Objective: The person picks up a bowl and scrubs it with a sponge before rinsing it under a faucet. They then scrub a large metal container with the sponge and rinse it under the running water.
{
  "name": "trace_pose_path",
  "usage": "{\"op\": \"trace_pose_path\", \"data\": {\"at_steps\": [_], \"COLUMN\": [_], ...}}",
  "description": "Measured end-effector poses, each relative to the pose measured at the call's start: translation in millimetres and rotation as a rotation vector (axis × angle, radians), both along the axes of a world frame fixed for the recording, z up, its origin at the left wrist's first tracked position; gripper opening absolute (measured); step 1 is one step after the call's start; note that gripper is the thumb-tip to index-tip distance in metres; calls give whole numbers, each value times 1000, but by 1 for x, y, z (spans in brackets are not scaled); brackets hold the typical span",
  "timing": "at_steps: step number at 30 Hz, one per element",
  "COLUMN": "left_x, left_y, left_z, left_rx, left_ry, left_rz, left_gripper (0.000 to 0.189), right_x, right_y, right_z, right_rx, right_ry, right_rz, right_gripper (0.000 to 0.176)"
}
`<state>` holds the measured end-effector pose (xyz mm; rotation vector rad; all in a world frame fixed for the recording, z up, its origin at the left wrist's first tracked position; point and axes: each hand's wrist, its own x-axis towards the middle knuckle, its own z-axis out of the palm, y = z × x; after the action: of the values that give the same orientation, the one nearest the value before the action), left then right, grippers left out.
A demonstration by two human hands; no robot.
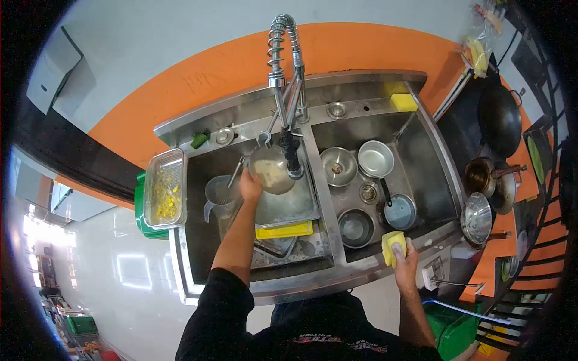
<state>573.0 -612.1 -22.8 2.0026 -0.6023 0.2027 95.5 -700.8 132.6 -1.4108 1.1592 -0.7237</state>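
My left hand (250, 186) grips the rim of a round metal bowl (282, 182) with pale residue inside, under the spray faucet (291, 159) over the left basin. Below the bowl lies a rectangular metal tray (289, 207), with a yellow tray (286, 231) beneath. A clear plastic jug (220, 192) with a whisk (232, 179) in it stands to the left. My right hand (407, 260) holds a yellow sponge (391, 247) above the front edge of the sink. Its fingers are wrapped round the sponge.
In the right basin (421, 168) are several metal bowls and pots, among them a blue-grey pan (400, 213). Another yellow sponge (404, 102) sits on the back ledge. A clear tray (165, 192) with yellow scraps stands at the left. Woks (501, 117) and a strainer bowl (477, 219) are at the right.
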Motion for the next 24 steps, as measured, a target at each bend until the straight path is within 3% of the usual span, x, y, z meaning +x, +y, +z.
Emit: {"op": "trace_pose_path", "data": {"at_steps": [2,4,5,6,8,12,15,18,22,24], "left_x": [3,8,-2,-7,-14,-16,-28,-42,-52,-49], "left_y": [-6,-9,-14,-20,-28,-35,-36,-48,-52,-55], "left_z": [-46,-90,-92,-94,-98,-107,-96,-95,-90,-91], "left_rx": [28,-28,-241,-246,-570,-741,-726,-906,-961,-1016], "left_ry": [-53,303,528,530,853,999,1099,1176,1348,1267], "left_rz": [40,40,-31,-38,-97,-95,-138,-70,55,24], "left_gripper": [13,16,19,19,20,24,24,26,24,22], "right_x": [-8,-18,-25,-31,-42,-35,-24,-21,-8,-3], "right_y": [0,0,0,0,0,3,4,1,2,3], "right_z": [-3,-8,-12,-16,-20,-8,-5,-13,-7,-4], "right_rx": [-11,-27,-46,-67,-99,-91,-126,-72,-85,-99], "right_ry": [9,14,39,63,96,95,5,87,98,115], "right_rz": [14,24,41,58,58,5,40,88,123,127], "right_gripper": [12,13,13,14,16,26,31,35,35,35]}}
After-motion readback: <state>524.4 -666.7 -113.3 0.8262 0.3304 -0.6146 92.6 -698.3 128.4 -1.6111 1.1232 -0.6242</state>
